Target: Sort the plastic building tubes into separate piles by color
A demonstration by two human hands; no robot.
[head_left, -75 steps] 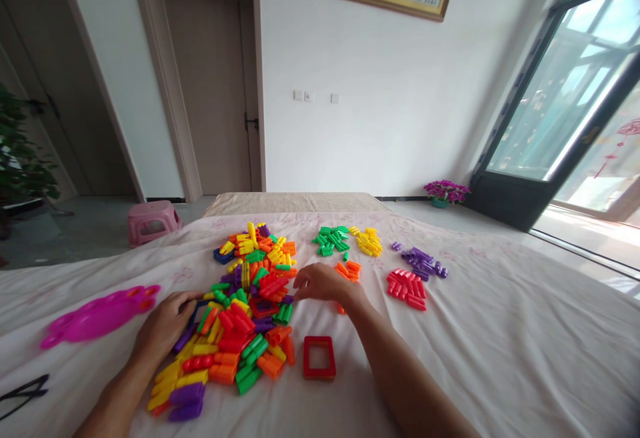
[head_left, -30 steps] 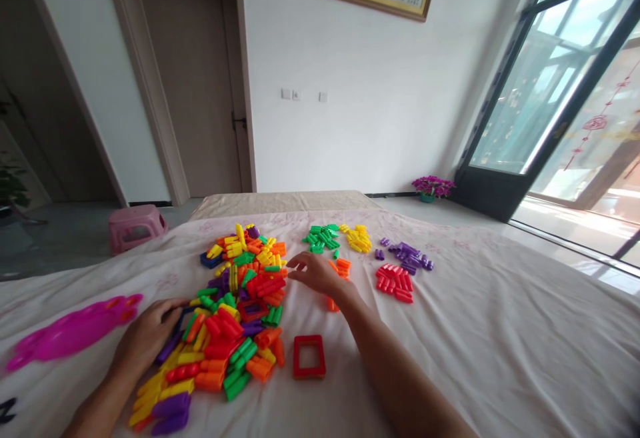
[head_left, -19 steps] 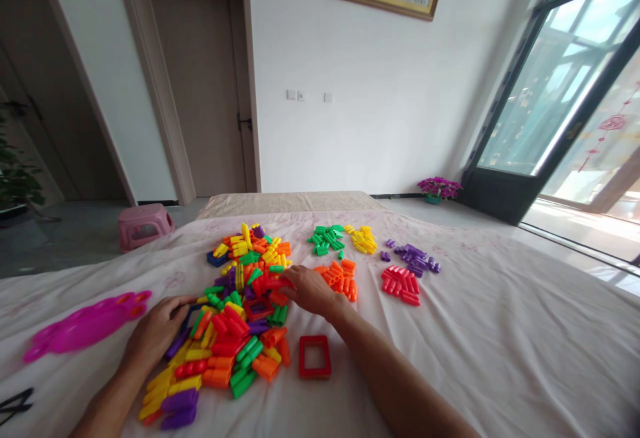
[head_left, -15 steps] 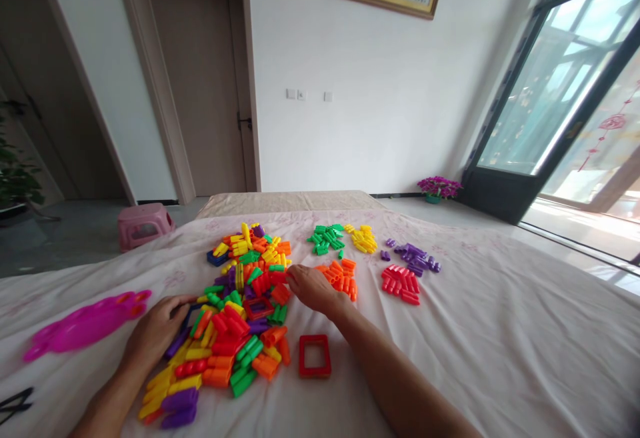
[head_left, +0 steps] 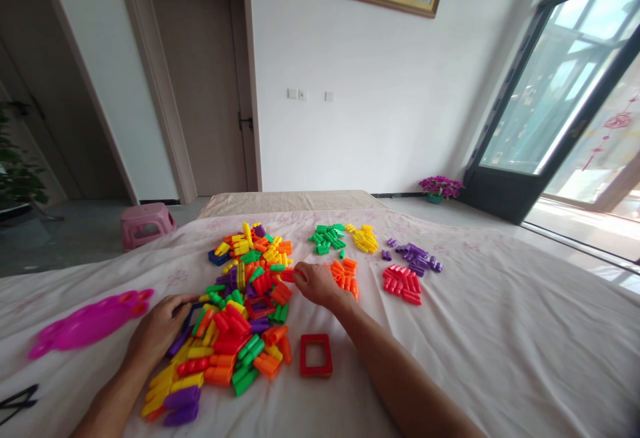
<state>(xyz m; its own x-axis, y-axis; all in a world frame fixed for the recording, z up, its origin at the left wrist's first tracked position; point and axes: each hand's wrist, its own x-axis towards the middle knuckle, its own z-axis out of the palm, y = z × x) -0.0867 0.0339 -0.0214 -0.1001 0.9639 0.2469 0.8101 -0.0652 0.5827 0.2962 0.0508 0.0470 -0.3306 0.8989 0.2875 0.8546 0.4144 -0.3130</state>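
Apparently pinched by its near end, the red plastic block point(head_left: 287, 275) sits just left of the frame's centre, at the tips of the right hand point(head_left: 317, 285) and along the right edge of the mixed block pile point(head_left: 227, 335). That hand is nearly closed, thumb and bent fingers together, though its own back hides how much of the block they cover. The likeliest trouble is a snag: a green block point(head_left: 277, 268) and an orange block point(head_left: 281, 293) lie so close that a quick pull could drag them along or make the loose heap slide. A grip on one end alone might also let the smooth-looking plastic twist or slip. Just behind the knuckles, right of centre, lie the orange blocks point(head_left: 349, 271), near enough that a low wrist could scatter them. Farther right are the red blocks point(head_left: 403, 285) and purple blocks point(head_left: 415, 258), with the green blocks point(head_left: 326, 238) and yellow blocks point(head_left: 365, 239) above. Lower in the frame, the red rectangular frame point(head_left: 315, 356) rests on the cloth point(head_left: 500, 358), apart from the pile. At lower left, the left hand point(head_left: 163, 328) is half open and curved beside the dark blue frame point(head_left: 189, 318); whether it grips anything cannot be told, and any push there could topple nearby blocks.
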